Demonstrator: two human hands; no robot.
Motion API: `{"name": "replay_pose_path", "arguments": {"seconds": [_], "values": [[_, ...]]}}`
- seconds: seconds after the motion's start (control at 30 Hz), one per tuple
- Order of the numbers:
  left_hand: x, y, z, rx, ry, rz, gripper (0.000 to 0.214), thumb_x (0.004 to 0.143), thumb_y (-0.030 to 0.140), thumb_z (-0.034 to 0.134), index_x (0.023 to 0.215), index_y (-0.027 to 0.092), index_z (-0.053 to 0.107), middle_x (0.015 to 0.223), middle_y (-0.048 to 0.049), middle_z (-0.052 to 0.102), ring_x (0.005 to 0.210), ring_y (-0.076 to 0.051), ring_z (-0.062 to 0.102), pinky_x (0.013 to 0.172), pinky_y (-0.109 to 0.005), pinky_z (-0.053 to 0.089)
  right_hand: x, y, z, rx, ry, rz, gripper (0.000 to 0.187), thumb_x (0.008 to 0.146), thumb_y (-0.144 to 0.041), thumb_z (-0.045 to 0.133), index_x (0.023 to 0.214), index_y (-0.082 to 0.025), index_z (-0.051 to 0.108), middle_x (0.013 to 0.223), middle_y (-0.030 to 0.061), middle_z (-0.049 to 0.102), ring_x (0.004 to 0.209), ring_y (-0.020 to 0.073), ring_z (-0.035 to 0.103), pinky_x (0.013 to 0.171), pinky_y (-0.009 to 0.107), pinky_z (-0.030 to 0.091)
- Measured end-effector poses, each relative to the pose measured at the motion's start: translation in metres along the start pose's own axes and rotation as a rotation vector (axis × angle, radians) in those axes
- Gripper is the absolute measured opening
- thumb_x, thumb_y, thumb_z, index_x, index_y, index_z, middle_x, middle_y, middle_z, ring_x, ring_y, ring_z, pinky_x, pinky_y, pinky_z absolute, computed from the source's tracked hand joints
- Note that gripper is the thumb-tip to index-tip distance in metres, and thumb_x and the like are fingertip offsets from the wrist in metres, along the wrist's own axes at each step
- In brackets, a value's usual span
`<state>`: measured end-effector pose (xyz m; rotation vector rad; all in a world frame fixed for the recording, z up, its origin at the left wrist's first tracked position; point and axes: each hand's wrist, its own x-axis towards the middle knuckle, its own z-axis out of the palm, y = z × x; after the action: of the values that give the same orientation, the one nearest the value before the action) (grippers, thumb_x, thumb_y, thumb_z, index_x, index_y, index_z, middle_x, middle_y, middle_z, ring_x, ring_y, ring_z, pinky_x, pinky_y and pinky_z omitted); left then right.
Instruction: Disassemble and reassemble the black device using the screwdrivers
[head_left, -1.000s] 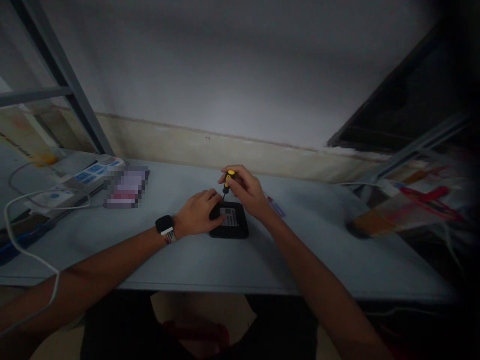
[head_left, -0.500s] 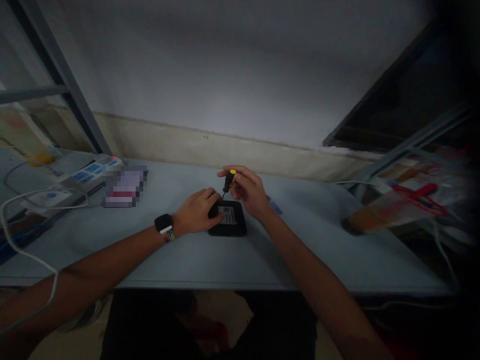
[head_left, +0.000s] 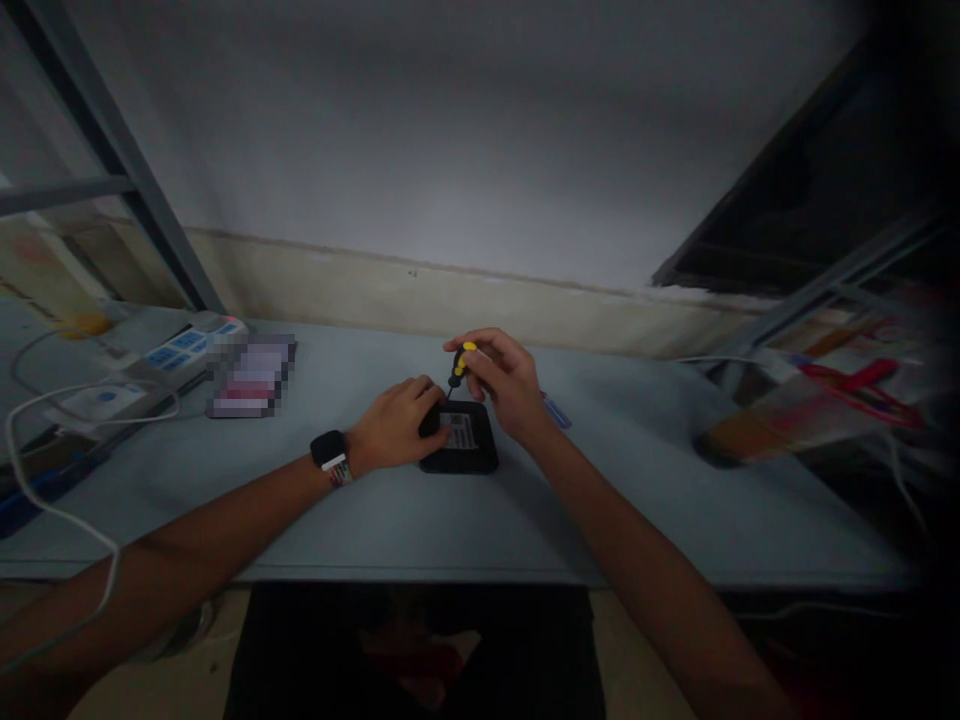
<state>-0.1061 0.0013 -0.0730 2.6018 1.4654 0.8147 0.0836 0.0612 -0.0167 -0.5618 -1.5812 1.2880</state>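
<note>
A black square box with rounded corners (head_left: 480,460) lies on the light blue table, a white printed label on its upper face. My left hand (head_left: 397,425) grips its left side, thumb on top near the label and fingers at the far left corner. A small screwdriver with a black and yellow handle (head_left: 456,378) is held in the fingers of my right hand (head_left: 512,385). Its shaft points down at the box's far edge, close to my left fingertips. Whether the tip sits in a screw is too small to tell.
A phone with a blurred screen (head_left: 251,375) and a white power strip (head_left: 176,350) lie to the left, with a white cable (head_left: 56,510) looping forward. Behind my right wrist is a small blue-and-white item (head_left: 556,411). A plastic cup with brown drink (head_left: 750,432) stands at right.
My right hand has turned the screwdriver slightly and its handle leans a little more to the right. My left hand stays on the box. The view has shifted slightly.
</note>
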Motion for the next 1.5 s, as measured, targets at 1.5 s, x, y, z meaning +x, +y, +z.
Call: {"name": "replay_pose_path", "arguments": {"seconds": [1.5], "values": [[-0.0014,0.0012,-0.0020,-0.004,0.013,0.008,0.027,0.097,0.037,0.067,0.116,0.018,0.062,0.114,-0.0107,0.064,0.100,-0.027,0.066,0.093,-0.045,0.059,-0.0048,0.0048,0.0045,0.102,-0.009,0.029,0.041,0.083,-0.034,0.092,0.107,-0.027,0.059,0.099,-0.0022,0.079,0.050,0.0030,0.047,0.042,0.018,0.035]]}}
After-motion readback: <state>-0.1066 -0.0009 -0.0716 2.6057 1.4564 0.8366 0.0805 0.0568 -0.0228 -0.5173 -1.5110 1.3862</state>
